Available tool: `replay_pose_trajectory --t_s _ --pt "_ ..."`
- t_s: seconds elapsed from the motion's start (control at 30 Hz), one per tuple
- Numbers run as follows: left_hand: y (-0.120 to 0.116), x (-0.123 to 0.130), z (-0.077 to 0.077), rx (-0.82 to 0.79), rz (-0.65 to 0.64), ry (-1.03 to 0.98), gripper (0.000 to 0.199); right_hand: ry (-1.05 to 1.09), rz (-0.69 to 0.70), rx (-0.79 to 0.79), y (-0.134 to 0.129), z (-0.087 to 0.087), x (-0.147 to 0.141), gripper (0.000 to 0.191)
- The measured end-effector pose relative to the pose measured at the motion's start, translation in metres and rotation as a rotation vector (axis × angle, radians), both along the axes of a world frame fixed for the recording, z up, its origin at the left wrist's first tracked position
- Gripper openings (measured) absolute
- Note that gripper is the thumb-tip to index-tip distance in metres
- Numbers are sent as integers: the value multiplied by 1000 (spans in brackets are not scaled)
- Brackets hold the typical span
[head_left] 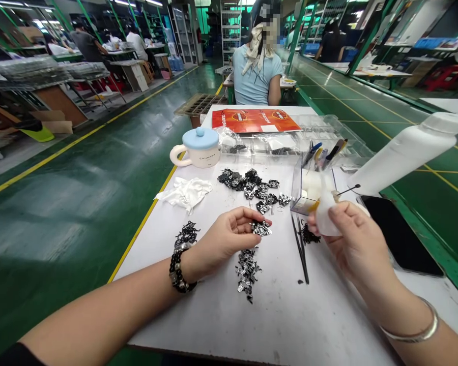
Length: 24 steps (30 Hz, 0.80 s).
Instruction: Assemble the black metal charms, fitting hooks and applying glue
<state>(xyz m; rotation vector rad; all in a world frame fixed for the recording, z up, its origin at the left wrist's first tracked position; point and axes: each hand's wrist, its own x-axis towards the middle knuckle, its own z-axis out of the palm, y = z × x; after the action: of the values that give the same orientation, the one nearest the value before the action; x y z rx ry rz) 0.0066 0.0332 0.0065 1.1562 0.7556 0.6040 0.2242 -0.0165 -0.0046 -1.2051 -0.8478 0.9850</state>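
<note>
My left hand (232,231) pinches a small black-and-silver metal part (261,229) above the white table. Just below it lies a pile of small silver-and-black pieces (248,272). More black-and-silver parts (261,190) are spread beyond the fingers. In my right hand (354,236), closed around it, is a small translucent white squeeze bottle (325,216). A thin dark stick with a bulbed tip (349,189) shows just behind that hand. Black tweezers (301,251) lie between my hands, beside a heap of tiny black pieces (311,234).
Farther back stand a lidded mug (201,147), a clear pen holder (309,185) and a large white bottle (408,150). A crumpled white cloth (187,193), a phone (399,234) and a red printed sheet (255,120) lie around. A person (256,71) sits ahead.
</note>
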Motion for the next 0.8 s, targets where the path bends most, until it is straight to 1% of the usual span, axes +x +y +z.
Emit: replay_pose_trajectory --t_s 0.13,0.2,0.27,0.3,0.37,0.4,0.43,0.47,0.53,0.6,0.63,0.8 --pt "-3 0 0 234 -8 185 29 32 -89 172 -6 8 4 32" --pt "-6 0 0 298 -13 246 29 55 -140 204 -11 11 4 32" --pt "-9 1 0 284 -43 264 28 17 -172 234 -16 14 2 30" --pt "-10 2 0 256 -69 263 28 -37 -180 282 -19 15 0 29" --pt "-13 3 -1 193 -122 242 30 -175 -172 458 -23 16 -3 25" --pt "-14 4 -2 169 -146 230 32 -232 -148 546 -26 17 -5 24" --pt "-16 5 -3 151 -167 221 33 -271 -112 602 -28 17 -7 23" --pt "-17 5 -4 143 -176 216 34 -292 -71 617 -30 16 -8 22" --pt "-19 6 -6 151 -186 226 34 -316 -25 592 -35 15 -10 18" --pt "-20 6 -8 177 -182 241 34 -341 -38 579 -39 14 -11 13" --pt "-20 6 -9 189 -178 243 34 -358 -49 602 -41 13 -11 12" --pt "-21 6 -10 188 -175 212 33 -381 -12 627 -42 8 -12 14"
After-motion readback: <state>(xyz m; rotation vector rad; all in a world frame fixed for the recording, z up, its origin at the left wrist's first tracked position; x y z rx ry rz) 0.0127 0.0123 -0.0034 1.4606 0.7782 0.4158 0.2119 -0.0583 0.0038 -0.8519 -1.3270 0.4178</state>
